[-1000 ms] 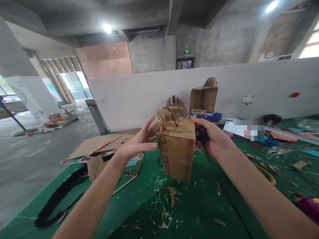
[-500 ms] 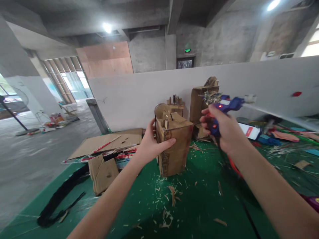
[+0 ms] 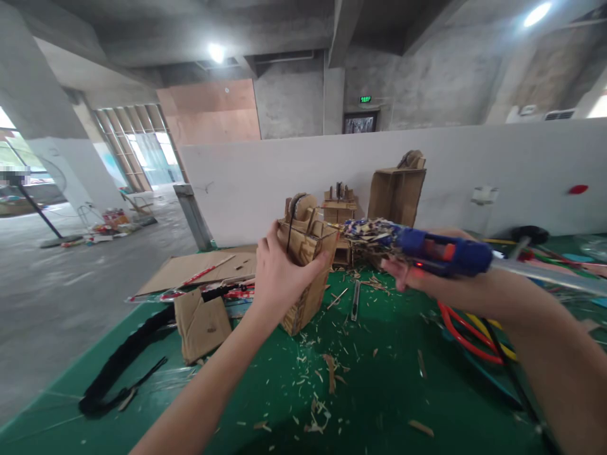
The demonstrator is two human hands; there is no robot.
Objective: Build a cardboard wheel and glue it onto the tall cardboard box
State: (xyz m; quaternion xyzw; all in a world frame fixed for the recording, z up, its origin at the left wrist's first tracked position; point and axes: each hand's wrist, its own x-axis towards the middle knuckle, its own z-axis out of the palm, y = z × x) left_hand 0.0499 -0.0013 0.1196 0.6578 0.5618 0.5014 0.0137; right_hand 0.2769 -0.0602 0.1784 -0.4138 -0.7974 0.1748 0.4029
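My left hand grips a cardboard box by its upper part, thumb on the near side and fingers behind. Rounded cardboard pieces stand on top of the box, which is turned and slightly tilted. In my right hand is a blue hot glue gun, lying on its side with its red light lit. A clear glue stick juts from its rear. Bits of scrap coat the gun's front, and its nozzle points at the box's top right edge; whether they touch I cannot tell.
Behind stand a taller cardboard box and a smaller cardboard piece. A cutter knife and scraps lie on the green table. At left are a black fluffy strip and a cardboard piece; red and yellow loops lie right.
The box has been turned and tilted in my left hand. My right hand has rolled the glue gun over and lowered it, bringing the nozzle to the box's top edge.
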